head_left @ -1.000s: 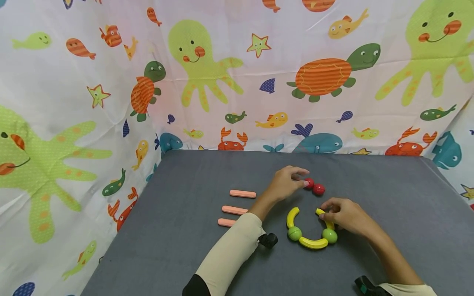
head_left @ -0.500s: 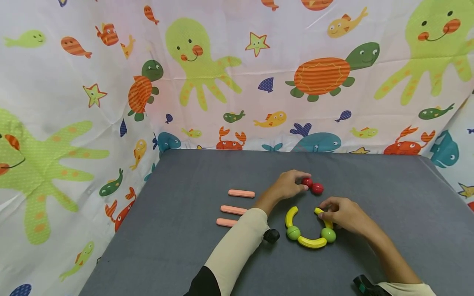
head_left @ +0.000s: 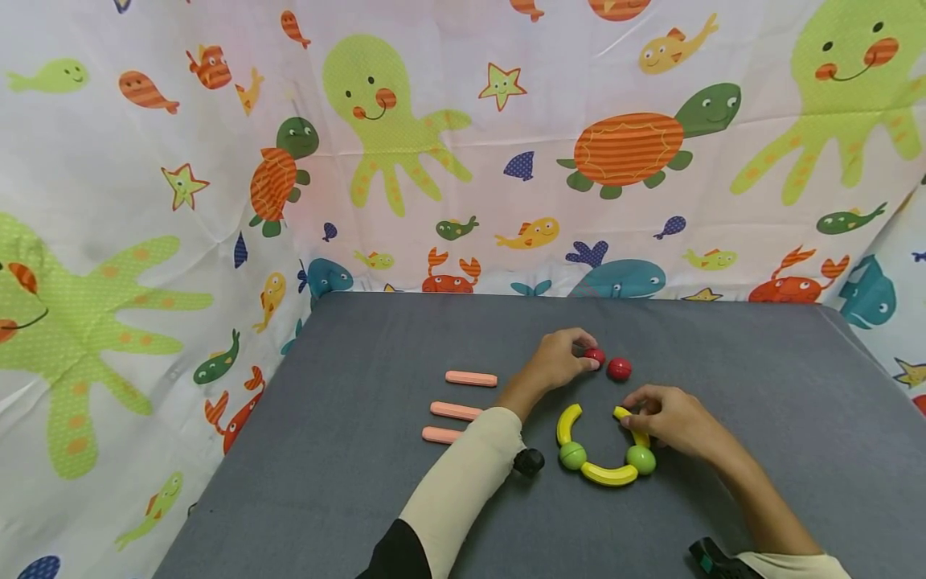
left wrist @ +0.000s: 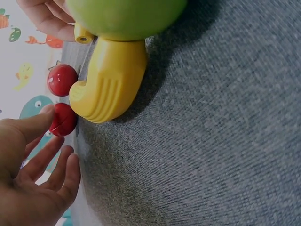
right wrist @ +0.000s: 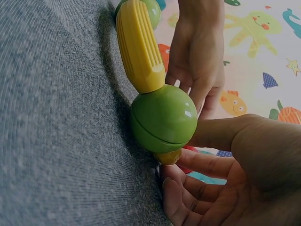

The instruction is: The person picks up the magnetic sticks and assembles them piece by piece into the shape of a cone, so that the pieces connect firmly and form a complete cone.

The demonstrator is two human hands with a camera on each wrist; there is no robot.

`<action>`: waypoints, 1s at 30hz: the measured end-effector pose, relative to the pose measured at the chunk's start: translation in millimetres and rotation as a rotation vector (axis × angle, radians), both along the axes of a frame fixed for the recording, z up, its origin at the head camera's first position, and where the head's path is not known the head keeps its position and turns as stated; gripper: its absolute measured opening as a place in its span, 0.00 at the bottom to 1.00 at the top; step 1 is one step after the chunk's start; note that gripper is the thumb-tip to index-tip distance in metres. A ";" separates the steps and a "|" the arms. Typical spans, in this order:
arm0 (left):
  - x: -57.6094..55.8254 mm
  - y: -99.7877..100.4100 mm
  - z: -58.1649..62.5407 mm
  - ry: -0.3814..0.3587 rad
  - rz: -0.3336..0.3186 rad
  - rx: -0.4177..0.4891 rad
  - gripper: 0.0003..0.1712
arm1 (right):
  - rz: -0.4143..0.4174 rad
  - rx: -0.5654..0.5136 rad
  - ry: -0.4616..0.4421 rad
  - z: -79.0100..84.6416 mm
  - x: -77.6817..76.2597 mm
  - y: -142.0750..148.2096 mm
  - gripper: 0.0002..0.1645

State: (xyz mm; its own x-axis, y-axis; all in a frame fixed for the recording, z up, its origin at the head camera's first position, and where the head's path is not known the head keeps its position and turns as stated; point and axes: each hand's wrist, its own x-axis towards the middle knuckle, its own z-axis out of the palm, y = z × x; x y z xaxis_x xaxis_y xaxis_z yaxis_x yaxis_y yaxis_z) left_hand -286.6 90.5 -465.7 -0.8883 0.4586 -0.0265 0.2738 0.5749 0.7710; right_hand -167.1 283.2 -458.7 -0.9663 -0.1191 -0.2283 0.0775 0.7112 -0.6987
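Observation:
My left hand (head_left: 553, 362) pinches a red toy ball (head_left: 596, 356) between thumb and fingers at the back of the table. A second red ball (head_left: 619, 369) lies just right of it, a small gap between them. My right hand (head_left: 673, 416) pinches the upper end of a yellow toy banana (head_left: 643, 439). That banana's lower end meets a green ball (head_left: 641, 460). From there a curve runs through the bottom banana (head_left: 610, 474) and another green ball (head_left: 572, 456) to the left banana (head_left: 567, 425). In the right wrist view, a green ball (right wrist: 164, 117) partly hides the right fingertips.
Three pink sticks lie left of the left forearm: a back stick (head_left: 471, 378), a middle stick (head_left: 456, 411) and a front stick (head_left: 441, 435), the latter two partly covered by the sleeve. A sea-animal curtain (head_left: 441, 161) hangs behind the grey table (head_left: 347, 498).
My left hand first reached the left red ball, then drew it slightly left, away from the other red ball. The right hand stays on the banana. The head view shifted a little.

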 end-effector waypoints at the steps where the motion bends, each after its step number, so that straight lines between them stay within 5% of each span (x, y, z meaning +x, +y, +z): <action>1: 0.2 0.0 0.3 -0.002 0.005 0.002 0.15 | 0.002 0.001 0.004 -0.3 0.1 -0.1 0.19; 17: 3.9 -5.9 -6.2 0.022 -0.028 -0.047 0.22 | 0.026 -0.005 0.036 -1.1 2.7 0.2 0.19; 30: 18.6 -24.5 -7.1 0.046 0.039 0.170 0.22 | -0.005 0.000 -0.002 -0.7 1.5 -2.4 0.14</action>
